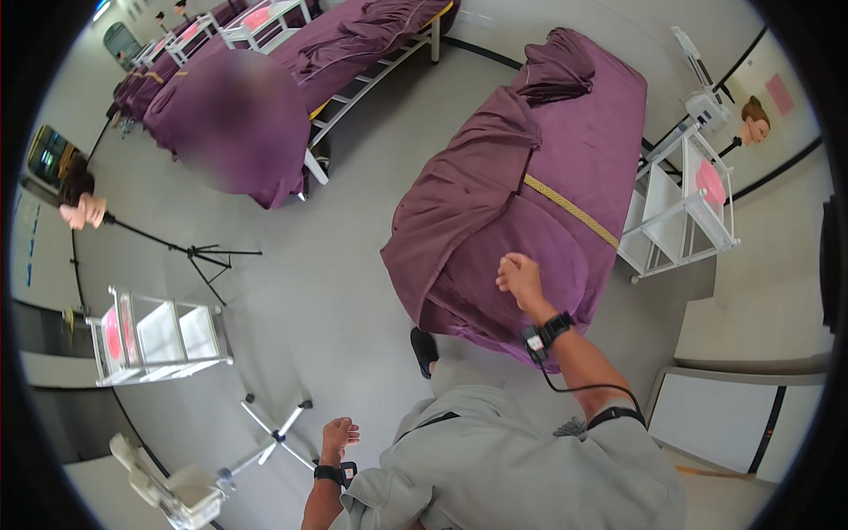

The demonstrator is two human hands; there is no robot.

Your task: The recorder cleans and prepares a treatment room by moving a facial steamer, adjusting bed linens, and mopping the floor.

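Observation:
My right hand (519, 281) hovers over the near end of a purple-covered bed (587, 132), its fingers curled in and nothing visible in them. A crumpled purple blanket (473, 172) lies over the bed's left side. Across the sheet runs a gold patterned band (571, 210). Down at my left side, my left hand (340, 439) hangs above the floor, empty, with loosely bent fingers apart. Each wrist carries a black strap with a small device; a cable runs up my right forearm.
A white trolley (676, 208) with a pink bowl stands right of the bed, near a mannequin head (753, 124). At left are a tripod (208, 256) with another head, a second trolley (163, 340) and a wheeled base (278, 436). More purple beds (353, 53) stand farther back.

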